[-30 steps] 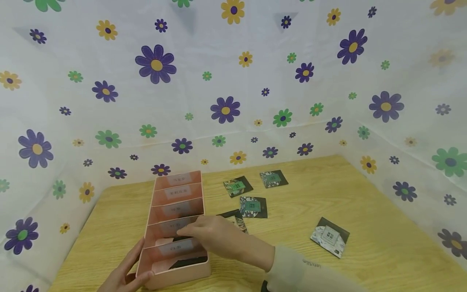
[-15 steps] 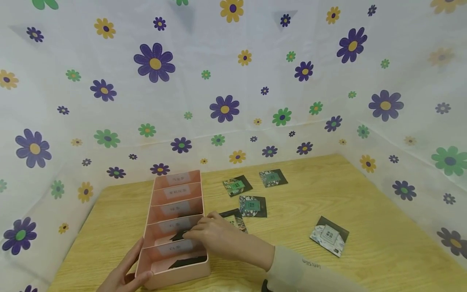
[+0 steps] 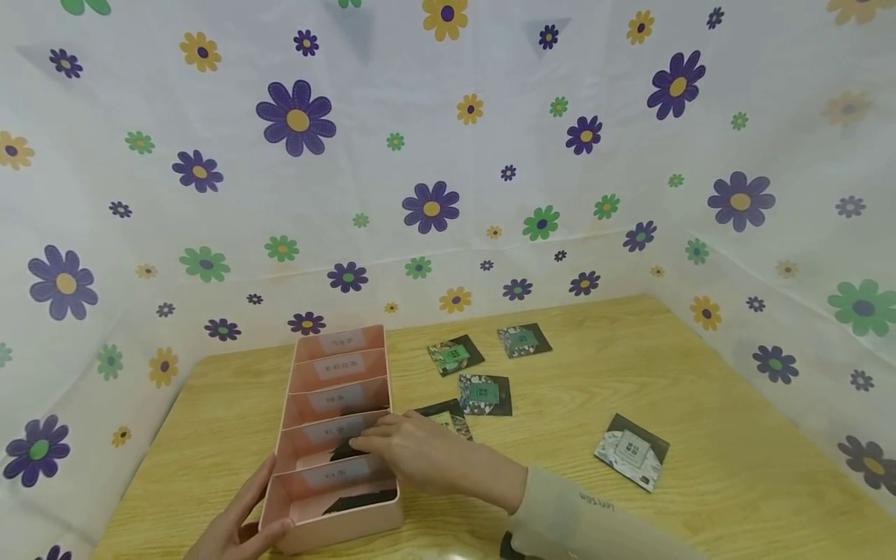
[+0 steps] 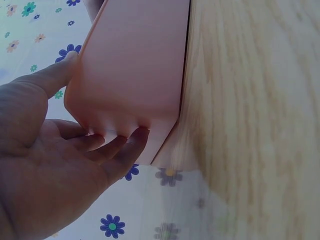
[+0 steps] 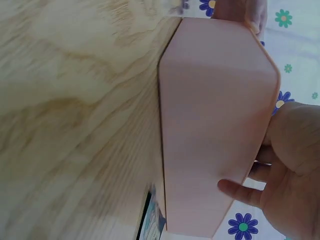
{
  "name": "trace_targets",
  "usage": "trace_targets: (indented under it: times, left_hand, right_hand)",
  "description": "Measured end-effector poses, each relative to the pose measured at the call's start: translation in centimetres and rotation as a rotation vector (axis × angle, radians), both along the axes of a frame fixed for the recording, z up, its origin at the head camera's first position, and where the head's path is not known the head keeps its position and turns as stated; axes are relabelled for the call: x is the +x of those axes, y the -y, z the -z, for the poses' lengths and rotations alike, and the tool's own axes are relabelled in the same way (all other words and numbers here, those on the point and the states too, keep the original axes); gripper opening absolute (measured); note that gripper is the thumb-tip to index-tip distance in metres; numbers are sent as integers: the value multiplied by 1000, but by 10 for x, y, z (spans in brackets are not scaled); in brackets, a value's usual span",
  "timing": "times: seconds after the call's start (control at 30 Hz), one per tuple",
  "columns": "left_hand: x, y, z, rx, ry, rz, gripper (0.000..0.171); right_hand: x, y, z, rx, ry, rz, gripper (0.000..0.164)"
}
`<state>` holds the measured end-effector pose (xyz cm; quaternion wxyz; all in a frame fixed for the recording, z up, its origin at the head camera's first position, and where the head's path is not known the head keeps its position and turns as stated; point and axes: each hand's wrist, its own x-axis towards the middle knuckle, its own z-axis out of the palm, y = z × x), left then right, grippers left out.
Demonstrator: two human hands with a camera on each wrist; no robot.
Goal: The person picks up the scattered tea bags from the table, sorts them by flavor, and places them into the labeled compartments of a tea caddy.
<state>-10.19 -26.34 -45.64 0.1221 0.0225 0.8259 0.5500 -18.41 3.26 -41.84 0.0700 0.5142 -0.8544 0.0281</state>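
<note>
In the head view a long pink divided box (image 3: 336,537) stands on the table, with white labels on its dividers. My left hand (image 3: 241,517) grips its near left corner, thumb over the near rim. In the left wrist view the fingers (image 4: 112,150) bend against the box wall. My right hand (image 3: 420,451) reaches over the right rim into the second compartment from the front. A dark flat packet (image 3: 343,450) shows at its fingertips, which are partly hidden. Another dark packet (image 3: 360,501) lies in the front compartment. In the right wrist view one finger (image 5: 240,192) rests outside the wall.
Several square tea-like packets lie right of the box: a green-labelled one (image 3: 455,355), one behind (image 3: 524,341), one nearer (image 3: 485,394), and one partly behind my right hand (image 3: 448,418). A white-patterned packet (image 3: 632,451) lies farther right. A flowered sheet (image 3: 490,194) surrounds the wooden table (image 3: 560,389).
My right hand has drawn slightly back and its fingers have shifted; more of the dark packet in the second compartment shows. My left hand stays on the box corner.
</note>
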Motion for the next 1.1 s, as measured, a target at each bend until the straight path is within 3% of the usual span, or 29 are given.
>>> trace_targets:
  times: [0.23, 0.43, 0.7, 0.97, 1.1]
  left_hand:
    - [1, 2, 1, -16, -23, -19, 91]
    - [2, 3, 2, 1, -36, -29, 91]
    - [-1, 5, 0, 5, -27, -24, 91]
    - [-1, 8, 8, 32, -73, 39, 87]
    - [-2, 7, 10, 55, -112, 63, 87]
  right_hand:
    - [-1, -7, -6, -93, -12, -36, 40]
    - [-4, -36, -18, -247, 155, -5, 38]
    - [-6, -96, -34, -246, 307, 133, 37]
    - [1, -171, -29, -112, 537, 337, 43]
    - [7, -211, -23, -103, 575, 429, 49]
